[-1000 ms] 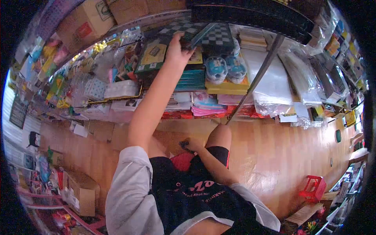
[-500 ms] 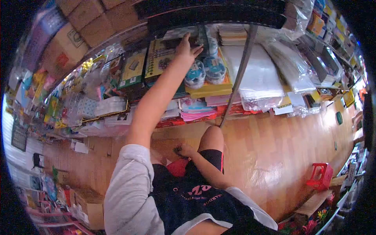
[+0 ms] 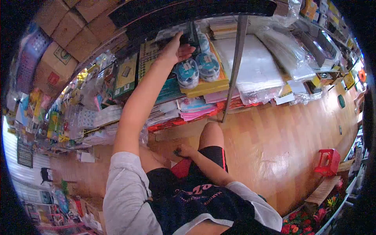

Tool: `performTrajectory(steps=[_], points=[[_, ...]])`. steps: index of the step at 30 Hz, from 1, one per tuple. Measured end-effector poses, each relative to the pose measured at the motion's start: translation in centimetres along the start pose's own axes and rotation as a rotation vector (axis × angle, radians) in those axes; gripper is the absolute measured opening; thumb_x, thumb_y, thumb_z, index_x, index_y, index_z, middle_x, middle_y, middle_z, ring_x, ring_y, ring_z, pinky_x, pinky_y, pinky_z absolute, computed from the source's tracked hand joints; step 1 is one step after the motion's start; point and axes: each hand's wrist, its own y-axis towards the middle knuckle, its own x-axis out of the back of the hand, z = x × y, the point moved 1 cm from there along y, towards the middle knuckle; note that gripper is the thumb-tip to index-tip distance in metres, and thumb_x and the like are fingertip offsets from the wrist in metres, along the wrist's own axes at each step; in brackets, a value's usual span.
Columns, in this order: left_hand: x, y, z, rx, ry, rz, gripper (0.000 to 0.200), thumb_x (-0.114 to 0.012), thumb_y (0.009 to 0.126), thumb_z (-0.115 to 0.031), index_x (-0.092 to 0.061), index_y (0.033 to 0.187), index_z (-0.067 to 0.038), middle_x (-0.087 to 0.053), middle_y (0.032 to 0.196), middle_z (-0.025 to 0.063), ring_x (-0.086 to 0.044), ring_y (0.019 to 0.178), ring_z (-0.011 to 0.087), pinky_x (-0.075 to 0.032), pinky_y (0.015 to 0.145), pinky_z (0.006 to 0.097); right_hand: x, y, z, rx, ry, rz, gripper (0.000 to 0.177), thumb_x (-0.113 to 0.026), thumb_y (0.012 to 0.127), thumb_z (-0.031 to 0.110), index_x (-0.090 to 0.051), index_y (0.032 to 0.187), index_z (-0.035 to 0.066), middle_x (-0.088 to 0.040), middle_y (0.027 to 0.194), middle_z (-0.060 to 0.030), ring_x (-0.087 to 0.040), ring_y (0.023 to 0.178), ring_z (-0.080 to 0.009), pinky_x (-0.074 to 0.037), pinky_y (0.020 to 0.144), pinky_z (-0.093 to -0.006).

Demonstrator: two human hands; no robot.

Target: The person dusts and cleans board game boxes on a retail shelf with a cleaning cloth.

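Note:
My left hand point(image 3: 173, 51) is stretched out over the display shelf with its fingers apart and holds nothing. Just below it stand two clear round tubs with teal tops, a nearer tub point(image 3: 187, 73) and another tub point(image 3: 208, 65), on a yellow packet point(image 3: 205, 87). Left of the hand lies a yellow and black book or box point(image 3: 145, 62). My right hand point(image 3: 187, 151) rests low by my lap, its fingers curled around something small and dark that I cannot make out.
A slanted metal post point(image 3: 236, 66) rises at the shelf's front, beside stacked clear plastic sleeves point(image 3: 254, 62). Pink and red paper goods point(image 3: 197, 113) line the lower edge. A red plastic stool point(image 3: 327, 162) stands on the wood floor at right; cardboard boxes point(image 3: 66, 35) are stacked upper left.
The view has shifted, so the shelf goods appear further left. My left hand stays above the tubs, turned slightly with its fingers more side-on. My right hand remains by my lap.

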Motion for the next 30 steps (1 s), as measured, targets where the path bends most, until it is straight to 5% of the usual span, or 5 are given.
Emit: performTrajectory(steps=[7, 16, 18, 24, 30], points=[[-0.4, -0.1, 0.2, 0.006, -0.014, -0.002, 0.051, -0.05, 0.073, -0.052, -0.049, 0.075, -0.002, -0.06, 0.07, 0.0152, -0.059, 0.055, 0.0181, -0.049, 0.049, 0.0311, 2.5, -1.9, 0.9, -0.142, -0.17, 0.06, 0.029, -0.055, 0.063, 0.025, -0.061, 0.086, 0.009, -0.06, 0.079, -0.0156, -0.058, 0.072, -0.0317, -0.046, 0.066, -0.0409], [-3.3, -0.4, 1.7, -0.157, -0.266, -0.068, 0.051, -0.054, 0.073, -0.047, -0.045, 0.095, -0.002, -0.06, 0.074, 0.0137, -0.059, 0.059, 0.0202, -0.05, 0.053, 0.032, 0.4, -0.6, -0.8, -0.134, -0.105, 0.04, 0.024, -0.054, 0.068, 0.02, -0.059, 0.089, 0.009, -0.059, 0.077, -0.0147, -0.058, 0.071, -0.0285, -0.045, 0.064, -0.038], [-3.4, -0.3, 2.1, -0.168, -0.343, -0.066, 0.053, -0.053, 0.075, -0.045, -0.044, 0.089, 0.005, -0.059, 0.071, 0.0178, -0.06, 0.059, 0.0228, -0.05, 0.052, 0.0314, 0.6, -0.7, -0.8, -0.095, -0.1, 0.008, 0.024, -0.055, 0.068, 0.022, -0.059, 0.087, 0.008, -0.059, 0.078, -0.0159, -0.057, 0.073, -0.029, -0.044, 0.067, -0.0387], [-2.3, 0.1, 1.8, -0.043, -0.244, 0.015, 0.053, -0.053, 0.074, -0.048, -0.046, 0.077, 0.004, -0.06, 0.072, 0.0176, -0.061, 0.062, 0.0218, -0.051, 0.053, 0.0313, -0.5, 0.0, -2.0, -0.067, -0.073, 0.001, 0.026, -0.057, 0.067, 0.025, -0.06, 0.082, 0.005, -0.059, 0.076, -0.0169, -0.057, 0.072, -0.0317, -0.044, 0.064, -0.0397], [-1.5, 0.3, 1.4, -0.016, -0.152, 0.037, 0.055, -0.054, 0.072, -0.05, -0.05, 0.086, 0.003, -0.06, 0.073, 0.013, -0.06, 0.062, 0.0208, -0.051, 0.056, 0.0331, 2.3, -1.5, 1.7, 0.043, -0.024, 0.012, 0.027, -0.057, 0.065, 0.024, -0.06, 0.085, 0.006, -0.059, 0.076, -0.0174, -0.057, 0.071, -0.0325, -0.044, 0.064, -0.0408]])
